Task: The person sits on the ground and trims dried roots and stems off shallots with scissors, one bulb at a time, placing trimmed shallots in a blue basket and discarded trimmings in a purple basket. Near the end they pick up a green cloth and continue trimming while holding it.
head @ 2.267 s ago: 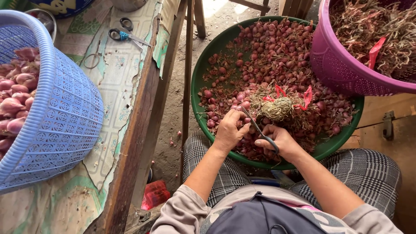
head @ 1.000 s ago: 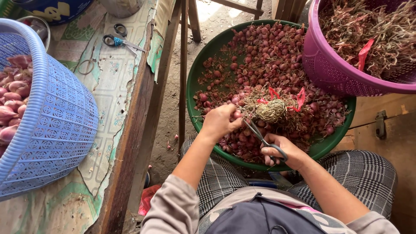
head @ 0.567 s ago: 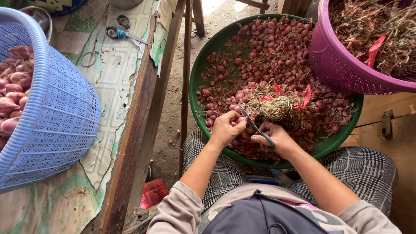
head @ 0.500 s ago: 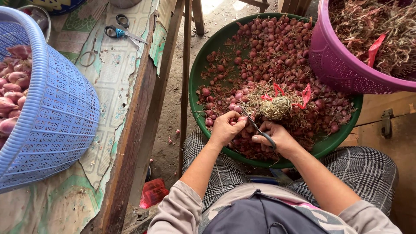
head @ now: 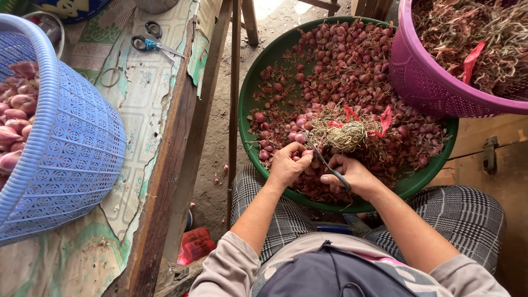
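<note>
Change: the left hand point(head: 286, 165) is now drawn back to the near part of the heap, closer to the scissors than a second ago, when it was reaching further in; a fresh shallot appears to have been brought to the blades, so the trimming is judged to be mid-cycle.
Blue basket point(head: 71, 159): set on the covered bench at the far left; peeled pinkish bulbs point(head: 16, 118) are held in it.
Spare scissors point(head: 151, 44): left lying on the bench cover, untouched.
Left hand: curled nearly closed, fingertips pinched on a small shallot point(head: 300, 157) at the blade tips.
Green basin point(head: 264, 66): rested on the lap; red shallots point(head: 352, 71) are heaped in it, with a dry rooty bunch tied in red string point(head: 349, 135) on top.
Right hand point(head: 352, 175): closed around the handles of the scissors point(head: 324, 162), blades slightly parted.
Purple basket point(head: 423, 77): filled with cut roots and stalks point(head: 473, 38).
</note>
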